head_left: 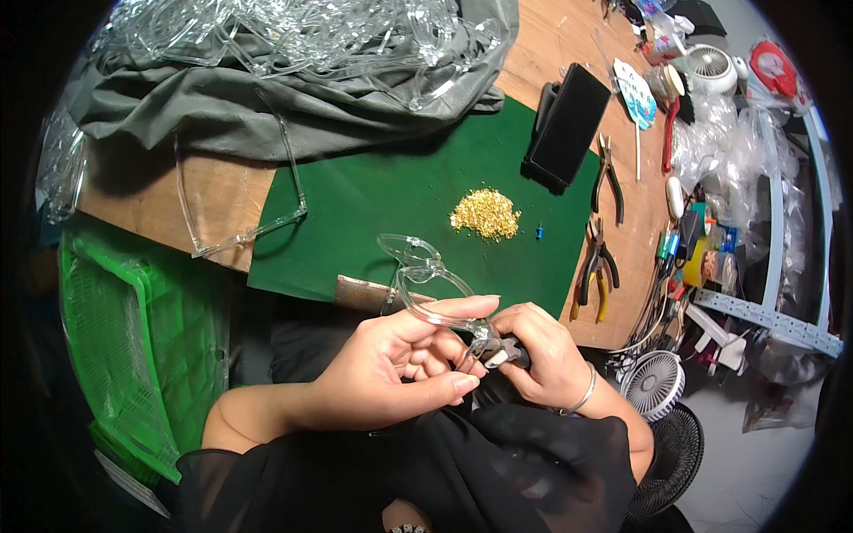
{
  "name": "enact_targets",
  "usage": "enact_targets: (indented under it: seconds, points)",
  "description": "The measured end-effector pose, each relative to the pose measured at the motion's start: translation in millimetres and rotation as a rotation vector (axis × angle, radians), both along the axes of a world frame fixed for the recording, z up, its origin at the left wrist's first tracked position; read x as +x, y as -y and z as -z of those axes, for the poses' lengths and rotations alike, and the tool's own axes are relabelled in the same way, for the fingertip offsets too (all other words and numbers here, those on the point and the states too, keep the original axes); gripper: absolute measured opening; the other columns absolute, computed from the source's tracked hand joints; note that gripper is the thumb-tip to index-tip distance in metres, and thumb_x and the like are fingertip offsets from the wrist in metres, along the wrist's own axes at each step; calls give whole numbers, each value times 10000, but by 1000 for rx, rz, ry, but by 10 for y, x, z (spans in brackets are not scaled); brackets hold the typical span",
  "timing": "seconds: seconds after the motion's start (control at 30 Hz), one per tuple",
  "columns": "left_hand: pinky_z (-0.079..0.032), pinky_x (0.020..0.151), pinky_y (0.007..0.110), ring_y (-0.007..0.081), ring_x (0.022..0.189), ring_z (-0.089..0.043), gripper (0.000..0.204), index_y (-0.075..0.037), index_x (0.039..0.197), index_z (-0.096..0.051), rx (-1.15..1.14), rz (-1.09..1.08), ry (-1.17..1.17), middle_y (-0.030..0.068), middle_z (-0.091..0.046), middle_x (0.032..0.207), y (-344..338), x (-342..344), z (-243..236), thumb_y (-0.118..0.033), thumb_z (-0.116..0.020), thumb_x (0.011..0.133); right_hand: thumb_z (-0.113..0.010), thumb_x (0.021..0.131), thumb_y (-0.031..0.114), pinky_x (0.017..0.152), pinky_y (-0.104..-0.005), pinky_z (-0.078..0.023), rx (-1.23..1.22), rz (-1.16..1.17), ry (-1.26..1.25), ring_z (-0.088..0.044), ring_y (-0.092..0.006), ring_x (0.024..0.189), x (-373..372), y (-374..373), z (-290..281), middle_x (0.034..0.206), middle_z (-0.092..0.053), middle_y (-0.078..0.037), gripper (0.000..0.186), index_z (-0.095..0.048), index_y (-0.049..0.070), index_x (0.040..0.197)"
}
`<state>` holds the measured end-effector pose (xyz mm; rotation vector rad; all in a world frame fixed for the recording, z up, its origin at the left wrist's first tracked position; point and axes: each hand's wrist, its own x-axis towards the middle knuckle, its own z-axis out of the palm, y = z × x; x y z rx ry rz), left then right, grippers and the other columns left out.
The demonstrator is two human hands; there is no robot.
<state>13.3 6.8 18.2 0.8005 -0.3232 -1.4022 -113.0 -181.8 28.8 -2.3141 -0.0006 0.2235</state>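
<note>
A clear plastic eyeglass frame (442, 313) is in my left hand (391, 360), its rims pointing away from me and one hinge corner between my fingers and thumb. My right hand (544, 351) is closed around small pliers (506, 352) with a grey metal head, mostly hidden by my fingers. The pliers' head meets the frame at that hinge corner; whether it grips anything there I cannot tell. Beyond my hands, a heap of tiny gold-coloured metal parts (485, 215) lies on a green mat (373, 200), with a small blue piece (539, 232) beside it.
Many clear frames (311, 40) are heaped on grey cloth (293, 124) at the far left. Another clear frame (300, 211) rests at the mat's left edge. To the right are a black phone (569, 124), two pairs of pliers (608, 182), and small fans (653, 385). Green crates (147, 338) stand left.
</note>
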Motion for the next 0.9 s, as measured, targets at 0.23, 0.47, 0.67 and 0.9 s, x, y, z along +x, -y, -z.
enact_targets:
  seconds: [0.23, 0.47, 0.67, 0.9]
  points:
    - [-462, 687, 179, 85, 780, -588, 627, 10, 1347, -297, 11, -5, 23, 83, -590, 918, -4, -32, 8, 95, -567, 788, -666, 654, 54, 720, -357, -430, -51, -58, -2, -523, -290, 788, 138, -7, -124, 847, -529, -107, 281, -497, 29, 878]
    - [-462, 658, 189, 59, 742, -566, 554, 21, 1278, -415, -26, -32, 534, 68, -607, 948, -31, -33, 31, 58, -621, 765, -677, 606, 85, 669, -352, -414, -188, -86, 38, -504, -267, 722, 137, -11, -132, 767, -494, -94, 276, -509, 43, 821]
    - [-469, 594, 213, 78, 673, -545, 553, -18, 1221, -498, -156, -181, 687, 69, -620, 925, 36, -99, 38, -26, -720, 715, -661, 570, 87, 646, -358, -407, -290, 21, 264, -500, -270, 678, 106, -74, 5, 722, -487, -99, 249, -507, 39, 760]
    - [-478, 543, 258, 168, 602, -569, 508, -50, 1145, -553, -129, -357, 909, 70, -616, 775, 95, -203, 65, -8, -725, 669, -644, 547, 77, 635, -360, -414, -270, 65, 378, -507, -271, 652, 118, -118, 119, 706, -492, -103, 254, -504, 32, 754]
